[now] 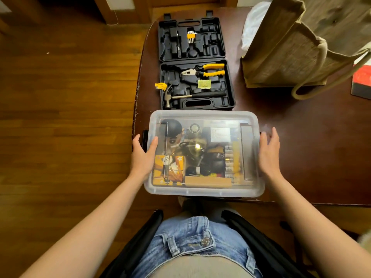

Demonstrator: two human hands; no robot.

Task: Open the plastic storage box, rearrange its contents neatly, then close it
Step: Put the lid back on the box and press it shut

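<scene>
A clear plastic storage box (204, 192) with its translucent lid on sits at the near edge of a dark brown table (301, 149). Through the lid I see an orange carton, batteries, a black round object, cables and a white label. My left hand (143, 155) is at the box's left side, thumb lying on the lid's left rim, fingers by the black side latch. My right hand (269, 155) hovers at the right side with fingers straight, close to the box's edge; whether it touches I cannot tell.
Behind the box lies an open black tool case (228, 101) holding a hammer (176, 96), yellow-handled pliers (206, 70) and hex keys (191, 37). A jute bag (285, 49) stands at the back right, a red and black box (361, 81) beside it. Wooden floor lies to the left.
</scene>
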